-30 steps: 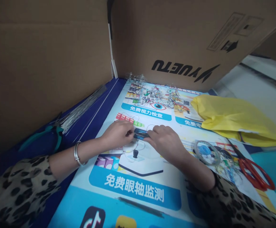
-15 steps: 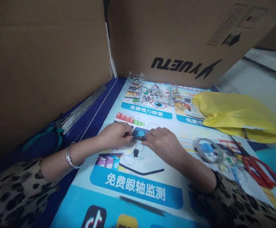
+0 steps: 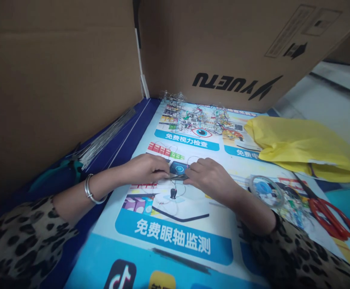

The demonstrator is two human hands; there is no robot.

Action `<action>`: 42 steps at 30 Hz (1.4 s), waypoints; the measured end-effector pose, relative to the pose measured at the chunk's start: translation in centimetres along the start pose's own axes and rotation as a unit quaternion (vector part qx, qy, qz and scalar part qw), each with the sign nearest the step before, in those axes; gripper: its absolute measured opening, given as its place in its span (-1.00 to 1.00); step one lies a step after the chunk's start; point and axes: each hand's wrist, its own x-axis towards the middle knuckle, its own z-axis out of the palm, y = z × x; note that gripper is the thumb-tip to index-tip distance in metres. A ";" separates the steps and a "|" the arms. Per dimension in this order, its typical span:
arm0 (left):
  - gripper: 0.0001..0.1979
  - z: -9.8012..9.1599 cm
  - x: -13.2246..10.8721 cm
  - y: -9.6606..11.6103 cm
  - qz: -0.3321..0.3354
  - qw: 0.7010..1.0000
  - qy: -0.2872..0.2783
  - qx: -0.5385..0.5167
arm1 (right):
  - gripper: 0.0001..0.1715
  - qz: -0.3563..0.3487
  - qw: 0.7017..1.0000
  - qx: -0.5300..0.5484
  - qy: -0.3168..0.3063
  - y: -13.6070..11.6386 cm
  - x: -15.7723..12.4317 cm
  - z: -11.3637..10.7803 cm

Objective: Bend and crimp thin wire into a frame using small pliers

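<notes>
Over the printed poster (image 3: 193,200), my left hand (image 3: 147,168) is closed, with its thumb and forefinger pinched on thin wire (image 3: 177,177). My right hand (image 3: 206,176) is closed as well, pinching the other end of the wire a short gap away. A few dark and silvery strands run between the fingertips; finer detail is too small to make out. Just below, a small black piece (image 3: 173,193) appears attached to a fine loop of wire, against the poster.
Straight wires (image 3: 108,136) and teal-handled pliers (image 3: 63,172) lie at left. Wire trinkets (image 3: 199,116) are heaped at the back. On the right are a clear spool (image 3: 266,192), red-handled scissors (image 3: 332,216) and a yellow bag (image 3: 301,140). Cardboard walls (image 3: 223,48) enclose the back and left.
My fingertips have shifted slightly, and the strands between them show more clearly. The small black piece hangs in nearly the same place.
</notes>
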 end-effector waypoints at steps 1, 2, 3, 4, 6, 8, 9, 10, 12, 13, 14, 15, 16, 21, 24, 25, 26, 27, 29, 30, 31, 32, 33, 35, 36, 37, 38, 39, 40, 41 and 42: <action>-0.84 0.0 0.0 0.1 -0.013 1.000 0.005 0.004 | -0.69 0.010 1.000 0.003 -0.005 -0.1 0.0 -0.1; -0.85 0.1 0.1 0.2 -0.030 0.999 0.011 0.012 | -0.69 0.026 1.000 0.008 -0.013 -0.2 0.0 -0.2; -0.85 0.1 0.1 0.4 -0.046 0.999 0.015 0.020 | -0.69 0.043 0.999 0.014 -0.021 -0.3 0.0 -0.4; -0.86 0.1 0.1 0.6 -0.061 0.998 0.019 0.027 | -0.69 0.062 0.997 0.021 -0.029 -0.4 0.0 -0.5; -0.86 0.2 0.1 1.1 -0.088 0.995 0.026 0.034 | -0.70 0.092 0.994 0.031 -0.040 -0.7 0.1 -0.8; -0.85 0.3 0.2 1.5 -0.113 0.993 0.034 0.031 | -0.71 0.110 0.992 0.036 -0.046 -1.0 0.1 -1.2; -0.85 0.4 0.2 1.6 -0.125 0.991 0.038 0.026 | -0.71 0.116 0.991 0.036 -0.049 -1.2 0.1 -1.4; -0.84 0.5 0.2 1.7 -0.136 0.990 0.043 0.021 | -0.71 0.120 0.991 0.035 -0.051 -1.3 0.1 -1.5; -0.83 0.7 0.3 2.0 -0.155 0.986 0.053 0.008 | -0.70 0.125 0.990 0.035 -0.057 -1.5 0.1 -1.7; -0.82 0.8 0.3 2.0 -0.163 0.985 0.058 0.002 | -0.70 0.126 0.990 0.036 -0.060 -1.6 0.1 -1.8; -0.82 1.0 0.4 2.1 -0.172 0.983 0.062 -0.005 | -0.70 0.126 0.989 0.037 -0.062 -1.7 0.1 -1.8; -0.82 1.1 0.4 2.1 -0.180 0.981 0.065 -0.011 | -0.69 0.126 0.989 0.037 -0.064 -1.8 0.1 -1.8; -0.83 1.2 0.5 2.2 -0.188 0.980 0.067 -0.017 | -0.70 0.125 0.989 0.037 -0.065 -1.8 0.1 -1.7; -0.82 1.6 0.5 2.2 -0.229 0.970 0.073 -0.043 | -0.69 0.112 0.991 0.044 -0.066 -1.8 0.1 -1.2; -0.83 1.6 0.6 2.3 -0.244 0.966 0.078 -0.043 | -0.70 0.114 0.991 0.044 -0.061 -1.9 0.1 -1.2; -0.83 1.6 0.6 2.3 -0.246 0.965 0.080 -0.041 | -0.71 0.118 0.990 0.044 -0.060 -1.9 0.2 -1.3; -0.83 1.7 0.6 2.4 -0.250 0.964 0.083 -0.038 | -0.71 0.122 0.990 0.043 -0.059 -2.0 0.2 -1.4; -0.84 1.7 0.6 2.4 -0.254 0.963 0.085 -0.035 | -0.71 0.127 0.989 0.041 -0.059 -2.1 0.2 -1.5; -0.85 1.8 0.7 2.5 -0.256 0.962 0.089 -0.029 | -0.72 0.133 0.988 0.040 -0.061 -2.2 0.3 -1.6; -0.85 1.9 0.7 2.5 -0.256 0.962 0.090 -0.026 | -0.72 0.133 0.988 0.040 -0.064 -2.3 0.3 -1.6; -0.86 1.9 0.7 2.5 -0.254 0.963 0.091 -0.024 | -0.72 0.133 0.988 0.042 -0.065 -2.3 0.3 -1.5; -0.86 2.0 0.7 2.5 -0.252 0.963 0.092 -0.022 | -0.72 0.131 0.988 0.042 -0.064 -2.4 0.4 -1.5; -0.86 2.0 0.7 2.5 -0.249 0.964 0.092 -0.022 | -0.72 0.129 0.989 0.042 -0.062 -2.4 0.4 -1.4; -0.86 2.1 0.7 2.4 -0.244 0.965 0.090 -0.023 | -0.72 0.123 0.990 0.039 -0.057 -2.5 0.4 -1.3; -0.86 2.0 0.7 2.4 -0.242 0.966 0.089 -0.025 | -0.72 0.119 0.991 0.037 -0.055 -2.5 0.4 -1.2; -0.86 2.0 0.7 2.3 -0.239 0.967 0.086 -0.026 | -0.72 0.115 0.991 0.036 -0.054 -2.5 0.3 -1.1; -0.86 2.0 0.7 2.3 -0.236 0.968 0.082 -0.027 | -0.72 0.112 0.992 0.036 -0.054 -2.4 0.3 -1.1; -0.86 1.9 0.7 2.3 -0.233 0.969 0.076 -0.027 | -0.72 0.109 0.992 0.036 -0.055 -2.4 0.3 -1.1; -0.86 1.8 0.7 2.2 -0.228 0.971 0.070 -0.030 | -0.72 0.107 0.992 0.037 -0.054 -2.3 0.3 -1.1; -0.86 1.8 0.7 2.2 -0.222 0.972 0.064 -0.034 | -0.72 0.104 0.992 0.037 -0.054 -2.2 0.3 -1.1; -0.87 1.7 0.6 2.2 -0.215 0.974 0.057 -0.041 | -0.72 0.100 0.993 0.037 -0.052 -2.1 0.2 -1.0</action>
